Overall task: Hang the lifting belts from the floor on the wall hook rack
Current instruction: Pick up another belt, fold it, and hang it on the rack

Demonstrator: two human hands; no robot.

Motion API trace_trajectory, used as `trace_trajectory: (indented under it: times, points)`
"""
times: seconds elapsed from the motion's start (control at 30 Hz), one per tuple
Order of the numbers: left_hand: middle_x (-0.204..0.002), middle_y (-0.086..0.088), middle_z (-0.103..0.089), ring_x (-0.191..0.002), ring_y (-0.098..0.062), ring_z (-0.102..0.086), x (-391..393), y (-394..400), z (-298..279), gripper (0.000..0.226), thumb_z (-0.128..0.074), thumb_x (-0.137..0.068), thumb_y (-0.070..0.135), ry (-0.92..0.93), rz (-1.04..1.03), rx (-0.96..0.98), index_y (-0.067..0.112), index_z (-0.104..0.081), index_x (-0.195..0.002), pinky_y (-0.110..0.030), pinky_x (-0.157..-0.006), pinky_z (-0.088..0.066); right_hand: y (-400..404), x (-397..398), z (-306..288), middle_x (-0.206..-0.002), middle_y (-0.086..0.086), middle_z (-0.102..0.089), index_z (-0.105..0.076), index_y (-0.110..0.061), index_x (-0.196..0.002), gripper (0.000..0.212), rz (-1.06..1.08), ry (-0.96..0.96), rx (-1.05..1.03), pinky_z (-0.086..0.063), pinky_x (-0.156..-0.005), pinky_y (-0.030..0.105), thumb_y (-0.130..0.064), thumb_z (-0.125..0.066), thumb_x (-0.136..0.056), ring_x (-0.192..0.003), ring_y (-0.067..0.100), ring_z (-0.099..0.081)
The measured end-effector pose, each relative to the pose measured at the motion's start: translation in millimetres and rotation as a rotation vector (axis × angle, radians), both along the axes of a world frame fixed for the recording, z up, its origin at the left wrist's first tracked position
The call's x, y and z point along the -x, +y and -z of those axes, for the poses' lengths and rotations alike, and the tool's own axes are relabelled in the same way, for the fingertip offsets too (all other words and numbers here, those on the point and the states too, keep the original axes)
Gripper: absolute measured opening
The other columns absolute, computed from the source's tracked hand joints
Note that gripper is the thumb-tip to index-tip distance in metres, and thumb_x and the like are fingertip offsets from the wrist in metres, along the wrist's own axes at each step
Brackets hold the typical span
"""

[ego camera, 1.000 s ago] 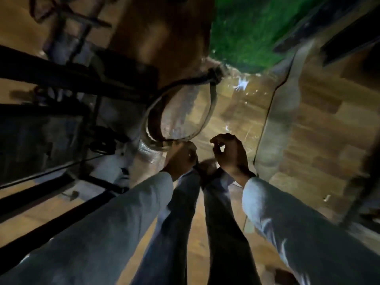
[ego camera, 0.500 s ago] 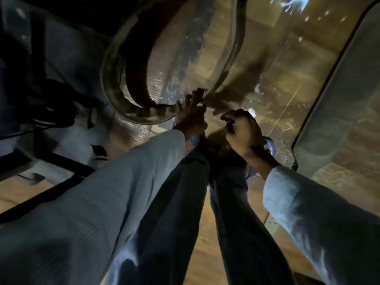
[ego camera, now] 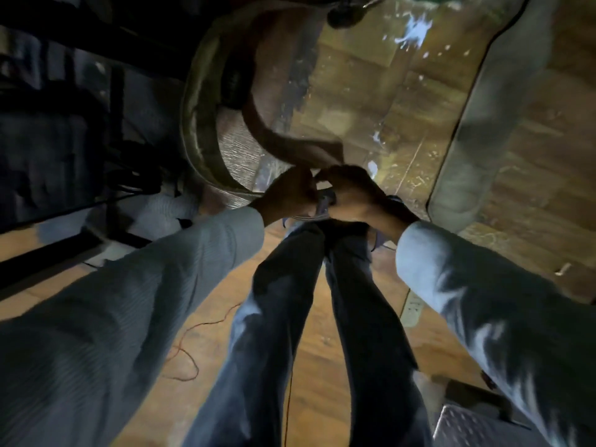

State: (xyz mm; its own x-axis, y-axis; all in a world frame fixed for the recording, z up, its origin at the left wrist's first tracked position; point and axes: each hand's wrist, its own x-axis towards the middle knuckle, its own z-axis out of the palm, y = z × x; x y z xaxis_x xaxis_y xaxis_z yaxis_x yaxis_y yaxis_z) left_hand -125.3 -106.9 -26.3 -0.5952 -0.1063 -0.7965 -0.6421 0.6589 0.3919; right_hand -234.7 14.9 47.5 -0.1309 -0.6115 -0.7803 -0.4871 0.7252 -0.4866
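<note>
Head view, looking steeply down; dim light, some blur.

Step in hand, as I judge it: gathering the lifting belt [ego camera: 206, 124] off the wooden floor [ego camera: 371, 101] so it can go to the wall hook rack. No rack is in frame.

Belt position: it lies as a wide loop in the upper centre of the frame, its thick padded side curving down the left. A brown strap end [ego camera: 283, 141] sweeps from inside the loop down and right to where my two hands meet at mid-frame. The buckle [ego camera: 345, 12] appears to sit dark at the top edge; too blurred to be sure.

Left hand [ego camera: 287, 195]: fingers curled, apparently pinching the strap end where it arrives. Right hand [ego camera: 351, 195]: fingers also curled, knuckle to knuckle with the left, at the same spot. Whether the right fingers hold the strap itself or only close beside it, I cannot tell. Both hands are below the loop's lower right edge, not inside it.

Doing it well, my estimate:
- get a firm full grip on the strap before lifting, since a pinch may slip under the weight of the padded side
- lift so the loop hangs open and untwisted, ready to drop over a hook
- keep clear of the grey mat [ego camera: 483, 130] at right and the dark equipment frame [ego camera: 80, 108] at left.
</note>
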Motion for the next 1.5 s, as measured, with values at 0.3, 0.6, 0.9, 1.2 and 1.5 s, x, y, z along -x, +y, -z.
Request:
trace_trajectory:
  times: [0.3, 0.6, 0.9, 1.2, 1.5]
  points:
    - [-0.085, -0.014, -0.068, -0.090, -0.034, -0.060, 11, 5, -197, 0.038, -0.040, -0.087, 0.028, 0.405, 0.343, 0.370, 0.010, -0.071, -0.074, -0.044, -0.089, -0.042, 11, 27, -132, -0.080, 0.000, -0.055, -0.059, -0.014, -0.078, 0.022, 0.146, -0.278, -0.041, -0.039, -0.064, 0.022, 0.001, -0.071, -0.087, -0.081, 0.019, -0.054]
    - [-0.118, -0.015, -0.063, -0.102, -0.029, -0.065, -12, 7, -323, 0.063, -0.077, -0.085, 0.031, 0.024, -1.660, -0.739, -0.004, -0.050, -0.129, -0.031, -0.077, -0.062, 29, -14, -275, -0.101, 0.006, -0.071, -0.068, -0.013, -0.106, 0.041, 0.745, -0.812, 0.218, -0.059, -0.088, 0.033, 0.003, -0.080, -0.071, -0.104, 0.026, -0.065]
    - [-0.095, -0.013, -0.078, -0.085, -0.022, -0.076, -16, -20, -420, 0.034, -0.046, -0.097, -0.012, 0.273, -1.543, -1.119, 0.005, -0.075, -0.101, -0.038, -0.084, -0.062, 36, -43, -369, -0.084, 0.008, -0.074, -0.073, -0.008, -0.094, 0.025, 1.050, -0.756, 0.041, -0.058, -0.088, 0.041, 0.003, -0.050, -0.090, -0.087, 0.027, -0.069]
    - [-0.116, -0.020, -0.062, -0.103, -0.026, -0.065, 11, -33, -572, 0.064, -0.063, -0.072, -0.026, 0.729, -0.869, -1.027, -0.009, -0.049, -0.133, -0.036, -0.088, -0.057, -11, 20, -500, -0.155, 0.021, -0.048, -0.040, -0.003, -0.155, 0.083, 1.416, -1.092, 0.473, -0.036, -0.120, 0.053, -0.051, -0.064, -0.092, -0.142, 0.039, -0.048]
    - [-0.109, -0.012, -0.069, -0.094, -0.021, -0.071, -17, -67, -624, 0.029, -0.066, -0.093, 0.023, 0.537, -0.903, -1.300, 0.004, -0.065, -0.116, -0.039, -0.091, -0.057, -65, 42, -609, -0.122, 0.016, -0.070, -0.052, -0.014, -0.102, 0.044, 1.292, -0.665, 0.648, -0.055, -0.102, 0.041, 0.023, -0.064, -0.081, -0.109, 0.026, -0.067]
